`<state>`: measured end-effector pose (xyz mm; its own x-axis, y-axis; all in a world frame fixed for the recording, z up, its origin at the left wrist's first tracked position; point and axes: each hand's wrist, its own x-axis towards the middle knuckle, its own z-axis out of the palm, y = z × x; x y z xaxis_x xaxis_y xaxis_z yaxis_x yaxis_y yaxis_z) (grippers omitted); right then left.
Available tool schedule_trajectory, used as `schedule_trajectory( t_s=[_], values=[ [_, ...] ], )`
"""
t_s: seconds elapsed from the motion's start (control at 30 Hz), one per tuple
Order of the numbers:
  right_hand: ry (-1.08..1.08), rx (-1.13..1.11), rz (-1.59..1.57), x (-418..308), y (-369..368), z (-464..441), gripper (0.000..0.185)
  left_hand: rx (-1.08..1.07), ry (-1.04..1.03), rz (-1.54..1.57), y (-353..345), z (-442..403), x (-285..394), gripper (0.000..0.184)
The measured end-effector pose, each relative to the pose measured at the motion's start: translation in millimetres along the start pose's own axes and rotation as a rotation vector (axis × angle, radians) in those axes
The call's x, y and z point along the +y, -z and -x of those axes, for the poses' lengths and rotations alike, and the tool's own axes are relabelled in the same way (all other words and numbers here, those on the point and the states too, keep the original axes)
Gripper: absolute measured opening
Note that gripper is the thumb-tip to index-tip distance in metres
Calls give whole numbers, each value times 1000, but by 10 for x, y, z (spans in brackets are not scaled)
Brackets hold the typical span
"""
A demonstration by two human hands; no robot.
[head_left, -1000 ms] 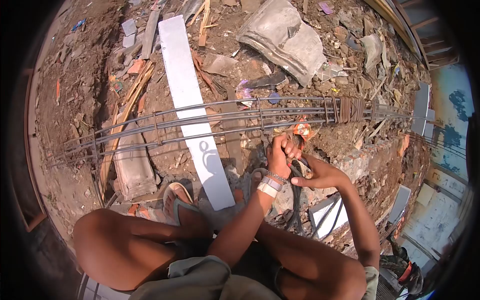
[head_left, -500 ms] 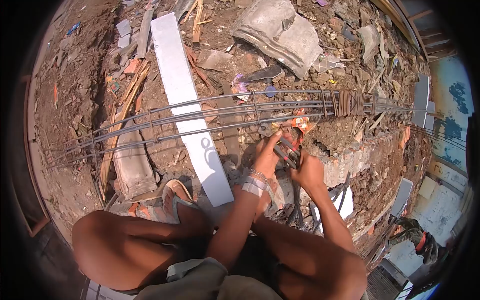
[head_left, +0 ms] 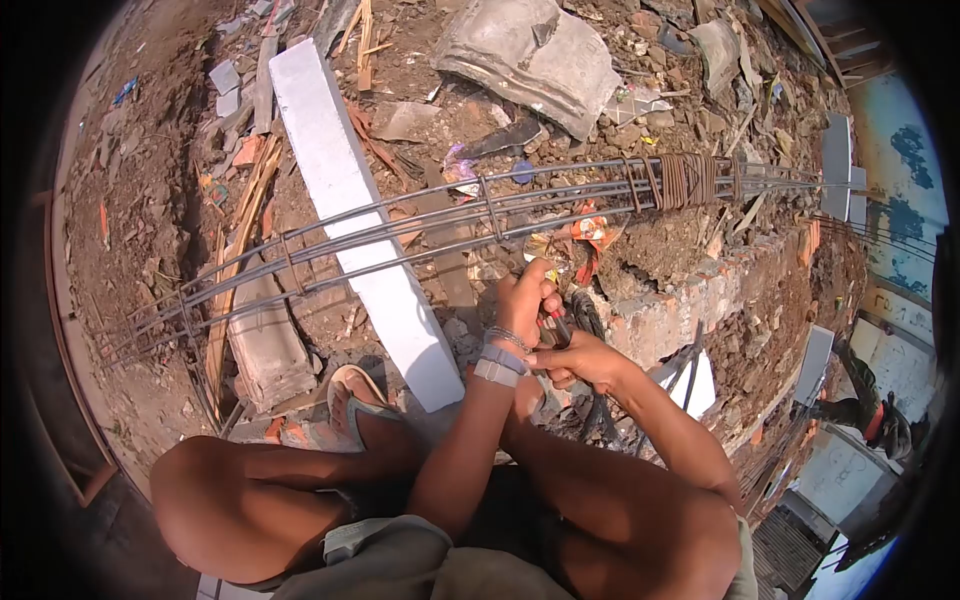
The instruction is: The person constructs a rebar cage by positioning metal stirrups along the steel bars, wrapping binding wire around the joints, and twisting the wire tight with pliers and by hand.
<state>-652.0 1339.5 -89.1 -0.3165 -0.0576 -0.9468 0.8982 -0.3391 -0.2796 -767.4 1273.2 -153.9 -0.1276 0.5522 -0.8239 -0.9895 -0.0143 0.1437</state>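
Observation:
My left hand (head_left: 524, 302) is closed in a fist, below the near bars of a long steel rebar cage (head_left: 489, 207). What lies inside this fist is hidden. Between my hands shows a pair of pliers (head_left: 562, 328) with red and dark handles, partly covered by fingers. My right hand (head_left: 585, 362) is closed around its lower end, with the thumb near my left wrist. Dark strands of wire (head_left: 598, 415) hang beneath my right hand. Brown wire (head_left: 688, 182) is wound around the cage farther right.
A white plank (head_left: 325, 150) passes beneath the cage. Broken concrete slabs (head_left: 535, 60), wood strips (head_left: 240, 260) and rubble cover the ground. A low brick edge (head_left: 690, 305) runs to the right. My sandaled foot (head_left: 355, 400) rests at the near side.
My right hand has moved down and left, its thumb now near my left wrist. My left hand has turned and closed, moving slightly left. The pliers have shifted down and left.

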Motion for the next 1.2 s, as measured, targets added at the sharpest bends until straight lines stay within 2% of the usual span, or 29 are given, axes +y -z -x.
schedule_trajectory(
  t_s=[0.03,0.07,0.1,0.17,0.27,0.37,0.4,0.5,0.53,0.63,0.67,0.77,0.8,0.9,0.93,1.03,1.07,1.17,1.2],
  values=[
    [-13,61,111,-33,-17,6,29,16,-19,56,-58,-13,-7,24],
    [167,261,457,59,22,-130,30,34,-36,109,-149,-27,-31,26],
    [152,425,726,32,124,-143,31,51,-47,152,-180,-12,-42,28],
    [293,746,835,10,47,-117,34,176,-66,58,-292,105,13,33],
    [333,833,828,320,-31,-274,42,437,-144,-113,-445,-22,-161,43],
    [236,803,869,318,-129,-244,48,412,-111,-184,-277,-140,-222,44],
    [217,677,845,136,-191,-72,53,398,-71,-251,-295,-11,-114,41],
    [437,111,520,89,135,-22,61,-8,-71,-9,-27,-16,-115,42],
    [262,-150,349,12,284,-59,61,-94,-50,-10,-4,37,-56,45],
    [255,-511,-387,207,331,-173,50,-419,41,117,245,-113,-120,49],
    [165,-408,-440,578,350,-439,34,-553,65,166,321,-105,-131,47],
    [62,-798,-933,702,75,-543,22,-753,78,354,420,-157,-148,45],
    [160,-540,-630,698,39,-544,22,-922,137,558,499,-275,-211,40],
    [403,251,289,429,-54,-352,24,-467,-36,288,240,-122,-196,38],
    [375,636,638,308,-78,-301,31,-375,32,232,128,-41,-122,40],
    [293,954,741,170,-124,-242,31,65,-97,-130,17,-58,-192,35],
    [292,949,738,283,-170,-309,33,109,-146,2,-98,-16,-252,32],
    [368,834,749,252,-159,-140,34,192,-72,-25,-99,-157,-245,35],
    [377,679,719,273,-83,-96,41,124,-81,-54,-50,-137,-222,32]
  ],
)
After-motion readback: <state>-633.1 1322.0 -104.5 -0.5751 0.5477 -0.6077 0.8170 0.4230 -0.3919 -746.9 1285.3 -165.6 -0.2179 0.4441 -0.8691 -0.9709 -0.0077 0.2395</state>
